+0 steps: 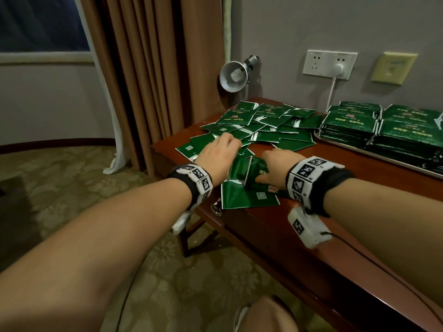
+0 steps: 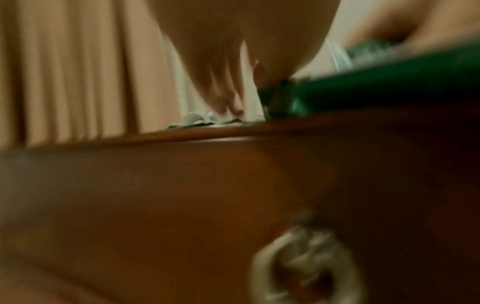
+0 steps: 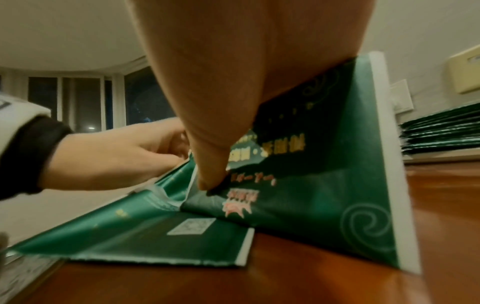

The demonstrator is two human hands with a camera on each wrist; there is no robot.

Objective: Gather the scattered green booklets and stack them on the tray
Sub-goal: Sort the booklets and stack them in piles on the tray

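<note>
From the head view I see my left hand [image 1: 217, 153] reaching over the near edge of the scattered green booklets [image 1: 268, 125], fingers bent down onto them, though I cannot tell from here whether it grips one. My right hand [image 1: 275, 164] lies on a tilted booklet [image 1: 254, 173] at the front of the pile, thumb against its cover. The pile spreads across the wooden tabletop [image 1: 335, 188], and the tray [image 1: 407, 164] at the far right already carries neat stacks of booklets [image 1: 383, 125]. A desk lamp [image 1: 233, 75] stands behind the pile, beside the brown curtain [image 1: 148, 68]. The left wrist view is blurred: fingers [image 2: 223, 82] hang down toward the tabletop edge [image 2: 182, 135], a green booklet [image 2: 389, 90] just beside them, their hold unclear. In the right wrist view my thumb [image 3: 215, 164] presses on the cover of the lifted booklet [image 3: 324, 185], which stands propped at a slant over a flat booklet [image 3: 155, 242]; my right hand grasps it. The left hand [image 3: 116, 160] touches booklets behind.
</note>
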